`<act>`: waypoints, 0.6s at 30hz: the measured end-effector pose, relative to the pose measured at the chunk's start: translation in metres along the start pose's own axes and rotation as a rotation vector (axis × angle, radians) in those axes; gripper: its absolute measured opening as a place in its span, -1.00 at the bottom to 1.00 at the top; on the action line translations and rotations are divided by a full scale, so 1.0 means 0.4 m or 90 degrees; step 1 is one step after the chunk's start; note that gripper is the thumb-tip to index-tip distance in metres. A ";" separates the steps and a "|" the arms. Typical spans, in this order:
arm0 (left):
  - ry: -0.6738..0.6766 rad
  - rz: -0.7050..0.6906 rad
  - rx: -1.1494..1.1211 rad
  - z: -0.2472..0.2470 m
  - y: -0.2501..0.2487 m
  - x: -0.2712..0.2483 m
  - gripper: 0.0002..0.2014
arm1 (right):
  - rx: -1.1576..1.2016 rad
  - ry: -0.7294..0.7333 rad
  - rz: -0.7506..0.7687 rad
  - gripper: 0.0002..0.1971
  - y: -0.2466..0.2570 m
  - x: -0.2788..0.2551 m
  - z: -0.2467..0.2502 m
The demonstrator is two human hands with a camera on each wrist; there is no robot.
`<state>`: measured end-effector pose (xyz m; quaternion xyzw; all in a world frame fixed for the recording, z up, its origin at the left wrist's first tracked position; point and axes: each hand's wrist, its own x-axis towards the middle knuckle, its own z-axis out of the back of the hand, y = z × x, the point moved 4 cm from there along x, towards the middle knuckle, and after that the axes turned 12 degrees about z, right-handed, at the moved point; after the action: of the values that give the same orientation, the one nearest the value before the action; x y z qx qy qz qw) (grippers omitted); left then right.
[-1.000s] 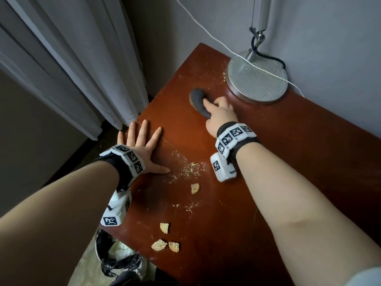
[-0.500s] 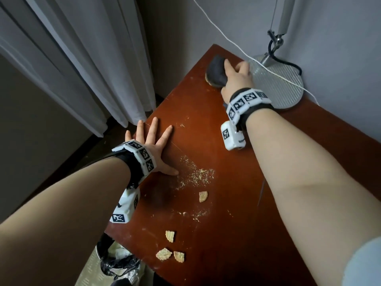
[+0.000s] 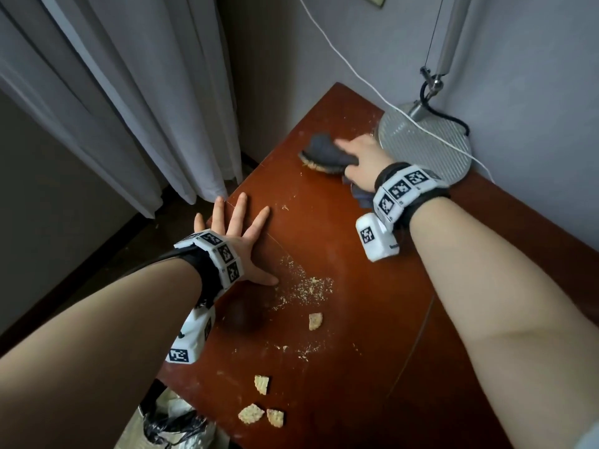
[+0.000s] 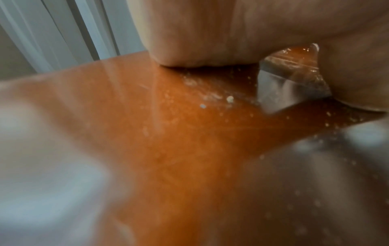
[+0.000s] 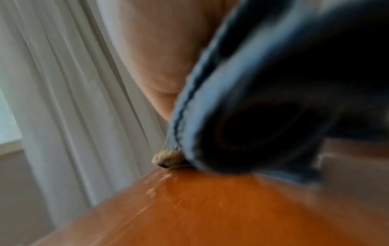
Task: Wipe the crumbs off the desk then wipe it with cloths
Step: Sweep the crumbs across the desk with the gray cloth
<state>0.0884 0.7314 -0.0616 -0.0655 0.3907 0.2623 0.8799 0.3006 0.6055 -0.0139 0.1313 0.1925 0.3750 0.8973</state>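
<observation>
The dark grey folded cloth [image 3: 327,152] lies at the far end of the glossy reddish-brown wooden table [image 3: 340,367], just beside the round ribbed metal lamp base [image 3: 428,147]. The right hand [image 3: 363,160] presses on it, fingers clamped around the fabric, forefinger stretched along the top. A tan clump shows under the cloth's leading edge. The pale crumb scatter [image 3: 308,286] and the broken cracker pieces [image 3: 259,409] lie nearer the person, between cloth and near edge, so the coming sweep probably has to run back towards them. The left hand [image 3: 236,241] is closer to that mess, flat on the table with fingers spread, holding nothing. A black-lined waste bin [image 3: 171,426] stands below the near edge.
</observation>
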 end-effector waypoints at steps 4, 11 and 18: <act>0.001 0.006 0.005 -0.006 0.000 0.008 0.25 | -0.048 -0.070 -0.134 -0.36 -0.032 0.099 -0.011; 0.001 0.004 -0.003 -0.008 0.000 0.012 0.24 | -0.108 0.095 0.128 -0.26 0.108 0.069 -0.083; -0.007 0.000 0.002 -0.005 0.001 0.005 0.24 | -0.010 0.137 0.192 -0.42 0.116 -0.026 -0.065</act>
<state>0.0879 0.7319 -0.0645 -0.0626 0.3863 0.2622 0.8821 0.2534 0.6323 -0.0167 0.1106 0.2623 0.5186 0.8063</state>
